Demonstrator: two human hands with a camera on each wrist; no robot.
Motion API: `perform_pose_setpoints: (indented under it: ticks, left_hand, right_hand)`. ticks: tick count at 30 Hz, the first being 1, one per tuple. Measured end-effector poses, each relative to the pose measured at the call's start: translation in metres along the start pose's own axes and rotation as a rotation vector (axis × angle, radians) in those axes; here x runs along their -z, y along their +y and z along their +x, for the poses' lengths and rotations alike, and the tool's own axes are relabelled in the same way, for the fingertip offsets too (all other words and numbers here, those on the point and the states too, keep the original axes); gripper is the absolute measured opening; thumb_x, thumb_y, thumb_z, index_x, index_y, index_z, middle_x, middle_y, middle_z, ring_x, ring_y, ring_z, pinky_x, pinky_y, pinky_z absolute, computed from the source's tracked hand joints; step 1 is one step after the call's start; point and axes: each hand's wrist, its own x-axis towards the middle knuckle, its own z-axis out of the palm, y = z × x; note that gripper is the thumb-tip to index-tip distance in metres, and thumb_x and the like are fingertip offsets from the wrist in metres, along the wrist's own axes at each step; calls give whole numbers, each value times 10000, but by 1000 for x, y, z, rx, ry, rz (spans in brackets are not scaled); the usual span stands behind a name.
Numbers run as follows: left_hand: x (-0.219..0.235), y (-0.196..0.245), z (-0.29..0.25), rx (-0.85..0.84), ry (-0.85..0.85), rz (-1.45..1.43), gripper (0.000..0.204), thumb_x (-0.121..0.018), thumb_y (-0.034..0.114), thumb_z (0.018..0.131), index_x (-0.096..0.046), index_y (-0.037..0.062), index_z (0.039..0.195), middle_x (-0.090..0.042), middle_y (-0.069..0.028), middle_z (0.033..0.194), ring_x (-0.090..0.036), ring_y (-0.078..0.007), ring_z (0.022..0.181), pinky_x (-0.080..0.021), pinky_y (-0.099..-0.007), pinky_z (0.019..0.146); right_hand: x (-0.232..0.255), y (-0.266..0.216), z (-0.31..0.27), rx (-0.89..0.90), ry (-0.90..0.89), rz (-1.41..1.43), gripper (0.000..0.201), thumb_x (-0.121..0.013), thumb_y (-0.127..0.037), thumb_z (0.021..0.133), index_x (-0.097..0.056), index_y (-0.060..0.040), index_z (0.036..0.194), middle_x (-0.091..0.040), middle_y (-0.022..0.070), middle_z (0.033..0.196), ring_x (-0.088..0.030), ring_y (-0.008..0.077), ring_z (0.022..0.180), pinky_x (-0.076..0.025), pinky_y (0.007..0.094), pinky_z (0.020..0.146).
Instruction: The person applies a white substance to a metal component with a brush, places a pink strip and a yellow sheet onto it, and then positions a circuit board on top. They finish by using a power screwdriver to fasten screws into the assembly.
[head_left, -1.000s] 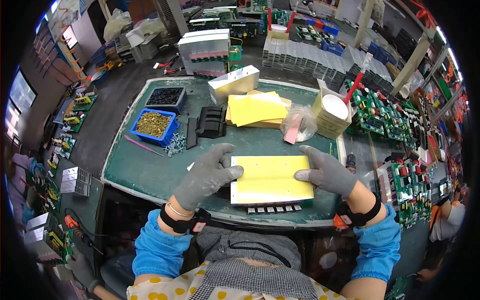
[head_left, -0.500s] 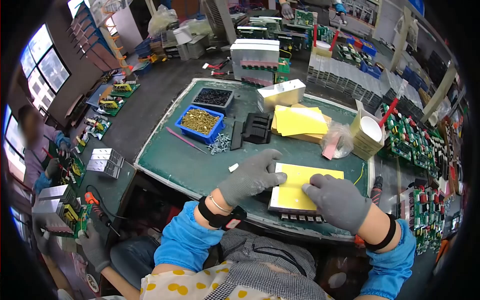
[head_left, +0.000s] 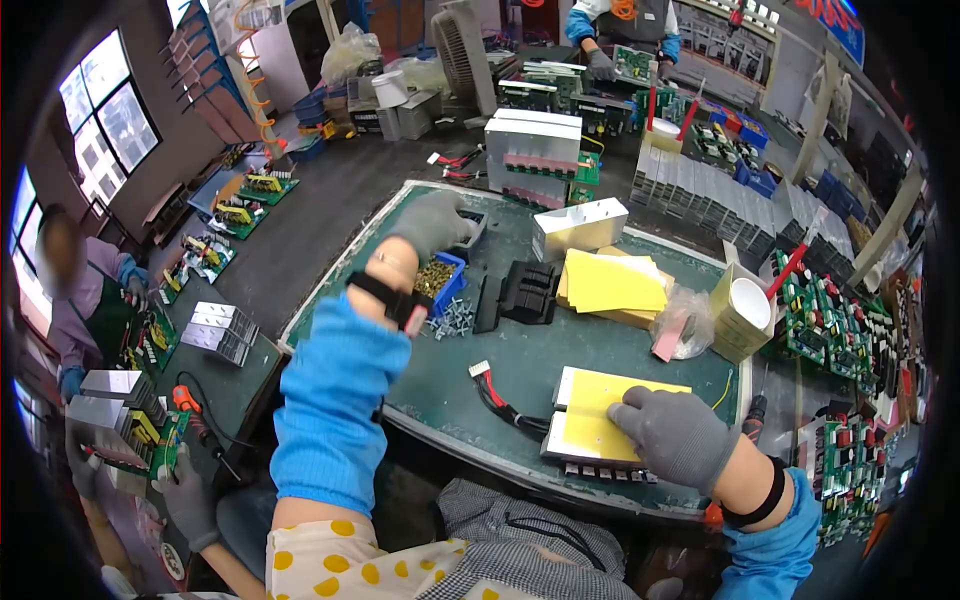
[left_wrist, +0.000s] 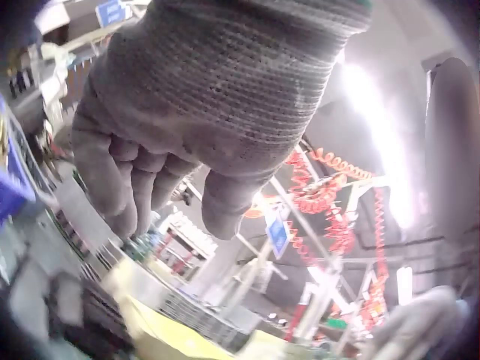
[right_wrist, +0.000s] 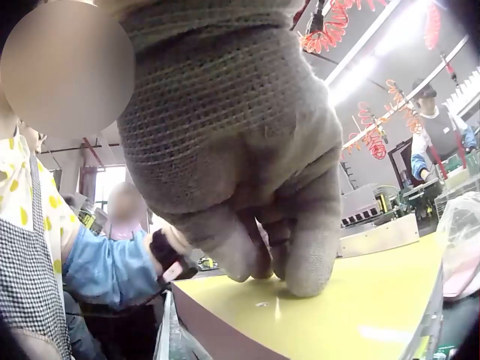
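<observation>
My gloved left hand (head_left: 435, 225) hovers over the grey bin (head_left: 482, 236) at the back left, hiding most of what lies inside. In the left wrist view its thumb and fingers hang apart, loosely bent, with nothing visible between them. Close by it stands a blue bin (head_left: 455, 285) of brass-coloured small parts. My right hand (head_left: 685, 435) presses its fingertips down on a yellow sheet (head_left: 585, 425), which covers a flat metal housing (head_left: 568, 385) near the table's front edge. A wire lead with a white connector (head_left: 479, 369) comes out of the housing's left side.
Loose screws (head_left: 452, 320) and a black plastic part (head_left: 528, 293) lie mid-table. Behind are yellow sheets (head_left: 610, 283), an upright metal housing (head_left: 580, 228), a plastic bag (head_left: 687, 325) and a carton (head_left: 738, 320). A screwdriver (head_left: 755, 418) lies at the right edge.
My left hand has let go of the housing's left side and moved up and left to the grey bin, uncovering the wire lead. My right hand has moved from the right edge onto the sheet.
</observation>
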Motion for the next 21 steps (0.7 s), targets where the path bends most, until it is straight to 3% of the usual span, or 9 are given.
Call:
perform_pose_setpoints:
  ticks: [1, 4, 7, 8, 9, 12, 17, 20, 21]
  left_hand:
    - [-7, -20, 32, 68, -22, 152, 416, -740, 283, 762, -714, -8, 1058, -714, -216, 1056, -688, -347, 966, -530, -420, 855]
    - [-12, -24, 67, 234, -195, 477, 478, -772, 353, 727, -748, 75, 1116, -693, -179, 1202, -670, -348, 1104, -531, -418, 944]
    - [-36, -43, 90, 254, -248, 481, 559, -804, 384, 706, -731, 93, 1178, -671, -174, 1257, -659, -350, 1137, -517, -423, 980]
    - [-39, -45, 95, 241, -269, 510, 499, -742, 362, 781, -720, 89, 1197, -652, -182, 1286, -645, -362, 1162, -505, -433, 1001]
    - [-48, -57, 105, 215, -244, 530, 451, -692, 333, 821, -719, 85, 1197, -647, -187, 1288, -640, -363, 1170, -504, -438, 1000]
    - [-63, -84, 126, 95, -217, 626, 355, -558, 229, 902, -728, 73, 1172, -639, -201, 1285, -629, -370, 1182, -507, -451, 986]
    - [-50, -69, 97, 109, -13, 554, 298, -530, 202, 910, -763, 57, 1026, -708, -194, 1122, -683, -373, 1041, -542, -452, 886]
    - [-54, -75, 95, 122, 141, 419, 290, -599, 228, 826, -765, 37, 966, -705, -200, 1071, -669, -390, 1015, -521, -457, 902]
    - [-54, -71, 91, 52, 191, 396, 240, -552, 147, 926, -749, 37, 1009, -740, -175, 1017, -714, -316, 923, -563, -411, 795]
  right_hand:
    - [1, -1, 0, -9, -17, 6, 302, -630, -97, 844, -601, 7, 1127, -616, 190, 1047, -676, 350, 911, -567, 424, 769]
    - [3, -2, 1, -21, -47, 9, 328, -642, -91, 831, -593, 14, 1137, -613, 187, 1054, -674, 342, 920, -568, 416, 765]
    - [-4, -1, -2, 4, 28, 2, 329, -618, -88, 828, -583, 33, 1132, -605, 182, 1031, -664, 327, 877, -568, 411, 728]
    - [-6, -2, -3, 6, 40, 7, 328, -612, -87, 827, -582, 36, 1130, -603, 182, 1024, -662, 325, 866, -568, 410, 719]
    - [-10, -2, -3, -14, 58, 3, 354, -616, -109, 829, -587, -7, 1166, -602, 154, 1032, -658, 327, 865, -560, 419, 716]
    - [-10, -3, -3, -20, 51, 0, 353, -608, -100, 828, -583, 1, 1165, -596, 152, 1011, -653, 319, 850, -559, 412, 705]
    - [-9, -4, -4, -7, 59, -14, 346, -606, -98, 824, -580, 9, 1152, -591, 153, 994, -650, 312, 840, -556, 408, 698]
    - [-10, -6, -4, -4, 78, -32, 339, -605, -107, 828, -582, 9, 1146, -590, 155, 993, -649, 313, 840, -555, 409, 702]
    - [-12, -6, -5, -6, 79, -37, 337, -605, -111, 830, -583, 9, 1144, -590, 155, 993, -649, 313, 841, -555, 409, 705]
